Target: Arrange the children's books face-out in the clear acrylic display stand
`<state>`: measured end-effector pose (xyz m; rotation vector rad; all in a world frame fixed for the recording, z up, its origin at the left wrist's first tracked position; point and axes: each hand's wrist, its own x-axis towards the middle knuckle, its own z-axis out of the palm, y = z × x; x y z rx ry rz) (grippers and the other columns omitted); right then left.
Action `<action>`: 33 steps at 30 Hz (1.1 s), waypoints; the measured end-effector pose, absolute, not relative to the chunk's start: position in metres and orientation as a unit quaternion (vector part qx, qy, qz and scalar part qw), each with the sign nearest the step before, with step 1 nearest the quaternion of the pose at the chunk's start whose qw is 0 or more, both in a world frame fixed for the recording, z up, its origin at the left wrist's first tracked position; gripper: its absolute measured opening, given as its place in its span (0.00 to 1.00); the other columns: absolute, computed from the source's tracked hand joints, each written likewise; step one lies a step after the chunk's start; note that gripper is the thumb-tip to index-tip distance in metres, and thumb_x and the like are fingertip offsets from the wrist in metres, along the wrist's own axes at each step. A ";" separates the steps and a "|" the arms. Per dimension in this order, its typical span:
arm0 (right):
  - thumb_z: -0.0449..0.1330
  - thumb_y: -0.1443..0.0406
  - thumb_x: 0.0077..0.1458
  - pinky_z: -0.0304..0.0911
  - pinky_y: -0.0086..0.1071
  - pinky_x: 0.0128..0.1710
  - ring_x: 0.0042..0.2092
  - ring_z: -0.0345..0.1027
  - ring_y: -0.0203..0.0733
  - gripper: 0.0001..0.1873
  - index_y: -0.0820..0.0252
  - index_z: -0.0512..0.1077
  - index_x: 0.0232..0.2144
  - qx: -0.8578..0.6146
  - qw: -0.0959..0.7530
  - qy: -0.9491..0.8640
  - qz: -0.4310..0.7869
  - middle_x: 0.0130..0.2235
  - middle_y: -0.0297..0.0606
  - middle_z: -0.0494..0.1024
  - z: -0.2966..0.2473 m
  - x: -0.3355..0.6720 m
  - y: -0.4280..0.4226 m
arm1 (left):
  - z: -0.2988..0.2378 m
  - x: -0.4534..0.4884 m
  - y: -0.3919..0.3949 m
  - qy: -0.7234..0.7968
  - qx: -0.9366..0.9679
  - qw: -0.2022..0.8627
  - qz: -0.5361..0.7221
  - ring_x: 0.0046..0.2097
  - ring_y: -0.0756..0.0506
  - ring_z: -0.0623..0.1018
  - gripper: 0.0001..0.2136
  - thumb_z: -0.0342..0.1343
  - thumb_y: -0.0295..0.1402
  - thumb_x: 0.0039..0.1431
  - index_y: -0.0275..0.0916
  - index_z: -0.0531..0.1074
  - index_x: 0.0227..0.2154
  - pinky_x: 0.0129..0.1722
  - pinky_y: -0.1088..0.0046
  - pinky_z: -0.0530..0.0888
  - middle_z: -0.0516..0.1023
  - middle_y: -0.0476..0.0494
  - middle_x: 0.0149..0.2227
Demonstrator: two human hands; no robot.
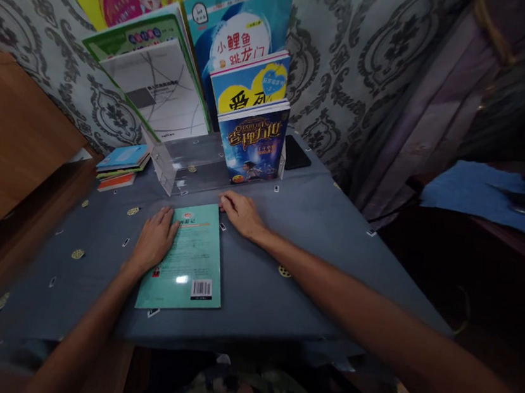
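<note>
A turquoise paperback book lies flat on the cloth-covered table, its back cover with a barcode facing up. My left hand rests flat on the book's upper left edge, fingers stretched out. At the upper right corner of the book is my right hand, its fingers bent and drawn together. Whether they pinch the corner or anything else is hidden. Behind my hands, a clear display rack bears upright books. Among them are a dark blue book in front and a white-and-green one to its left.
A small stack of booklets sits at the table's left back. Behind the rack's right side lies a flat black object. Patterned wall covering backs the table, with a curtain at right and a wooden panel at left.
</note>
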<state>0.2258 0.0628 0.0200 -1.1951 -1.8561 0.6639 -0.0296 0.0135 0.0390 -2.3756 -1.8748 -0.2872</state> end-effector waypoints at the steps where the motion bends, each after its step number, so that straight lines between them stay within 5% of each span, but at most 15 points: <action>1: 0.50 0.65 0.68 0.62 0.31 0.42 0.40 0.75 0.42 0.13 0.60 0.75 0.44 -0.471 0.399 -0.744 0.257 0.38 0.39 0.82 0.021 0.226 0.062 | 0.041 -0.028 0.014 -0.614 -0.782 0.052 -0.092 0.64 0.35 0.70 0.23 0.39 0.39 0.71 0.33 0.66 0.60 0.63 0.51 0.66 0.71 0.30 0.62; 7: 0.50 0.64 0.68 0.62 0.33 0.42 0.39 0.74 0.43 0.15 0.62 0.75 0.45 -0.468 0.371 -0.768 0.231 0.39 0.42 0.82 0.026 0.227 0.056 | 0.052 -0.010 0.013 -0.619 -0.780 0.076 -0.050 0.60 0.33 0.73 0.21 0.39 0.38 0.72 0.35 0.68 0.58 0.62 0.44 0.64 0.73 0.33 0.61; 15: 0.49 0.64 0.69 0.67 0.31 0.39 0.39 0.77 0.41 0.14 0.61 0.74 0.46 -0.462 0.416 -0.726 0.293 0.38 0.41 0.82 0.025 0.226 0.057 | 0.045 0.021 0.028 -0.540 -0.838 0.013 -0.079 0.65 0.38 0.68 0.21 0.39 0.35 0.72 0.35 0.66 0.62 0.64 0.54 0.65 0.70 0.34 0.63; 23: 0.49 0.64 0.68 0.68 0.33 0.40 0.39 0.77 0.42 0.14 0.59 0.73 0.46 -0.468 0.414 -0.726 0.288 0.38 0.40 0.82 0.025 0.226 0.059 | 0.047 0.046 0.037 -0.517 -0.851 -0.035 -0.085 0.66 0.38 0.67 0.21 0.39 0.33 0.72 0.40 0.65 0.63 0.65 0.45 0.59 0.70 0.38 0.64; 33: 0.47 0.63 0.68 0.67 0.34 0.43 0.43 0.76 0.45 0.15 0.60 0.73 0.46 -0.456 0.415 -0.734 0.283 0.38 0.41 0.81 0.024 0.226 0.056 | 0.044 0.046 0.036 -0.515 -0.853 -0.008 -0.087 0.59 0.39 0.70 0.21 0.40 0.35 0.72 0.40 0.65 0.63 0.61 0.54 0.62 0.72 0.37 0.59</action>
